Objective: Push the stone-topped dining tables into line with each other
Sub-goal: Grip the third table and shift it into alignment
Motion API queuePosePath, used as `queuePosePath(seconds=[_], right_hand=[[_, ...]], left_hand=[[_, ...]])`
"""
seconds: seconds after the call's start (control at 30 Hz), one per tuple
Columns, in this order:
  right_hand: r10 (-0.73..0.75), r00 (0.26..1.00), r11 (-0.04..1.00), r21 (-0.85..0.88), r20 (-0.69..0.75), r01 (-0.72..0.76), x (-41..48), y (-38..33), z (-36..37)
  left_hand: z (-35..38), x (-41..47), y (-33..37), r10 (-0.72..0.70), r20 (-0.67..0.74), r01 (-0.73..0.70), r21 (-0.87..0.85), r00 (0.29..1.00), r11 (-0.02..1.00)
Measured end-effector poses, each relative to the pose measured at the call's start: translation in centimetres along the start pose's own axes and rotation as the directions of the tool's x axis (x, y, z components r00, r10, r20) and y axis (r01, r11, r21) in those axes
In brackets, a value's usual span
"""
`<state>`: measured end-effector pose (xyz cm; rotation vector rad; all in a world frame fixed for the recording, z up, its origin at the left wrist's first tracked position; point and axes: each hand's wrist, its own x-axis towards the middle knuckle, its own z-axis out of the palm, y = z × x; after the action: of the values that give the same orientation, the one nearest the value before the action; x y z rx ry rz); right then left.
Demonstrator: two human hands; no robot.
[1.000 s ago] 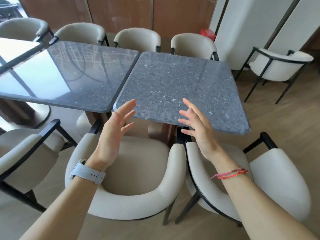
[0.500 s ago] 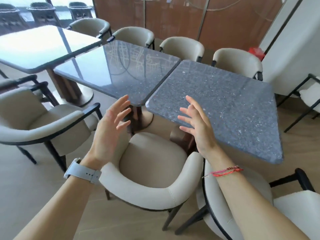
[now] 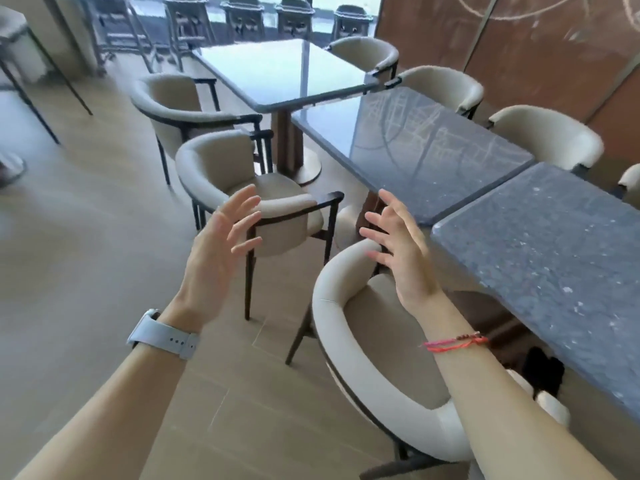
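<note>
No words, labels, brand marks or numbers can be read anywhere in this view. The brown wall panels (image 3: 519,46) at the upper right of the frame carry pale chalk-like curved lines (loose scrawls, not letters). The same lines show as reflections on the glossy stone table (image 3: 408,147) right of centre. The watch band (image 3: 166,339) at the lower left shows only plain holes, with no mark on it.
</note>
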<state>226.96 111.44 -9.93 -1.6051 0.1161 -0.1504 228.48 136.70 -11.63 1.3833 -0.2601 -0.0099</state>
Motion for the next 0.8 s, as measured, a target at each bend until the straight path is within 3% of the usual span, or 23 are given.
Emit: queuePosePath(seconds=[0.37,0.8], right_hand=[[0.001,0.949,0.999,-0.036,0.315,0.011,3.0,0.7,22.0],[0.038,0.867,0.998,-0.068,0.496,-0.004,9.4,2.1,36.0]], left_hand=[[-19.6,-3.6,2.8,0.03,-0.305,-0.018,0.043,0.952,0.999],[-31.5,-1.7,2.6,0.063,-0.48,-0.031,0.075,0.875,0.997]])
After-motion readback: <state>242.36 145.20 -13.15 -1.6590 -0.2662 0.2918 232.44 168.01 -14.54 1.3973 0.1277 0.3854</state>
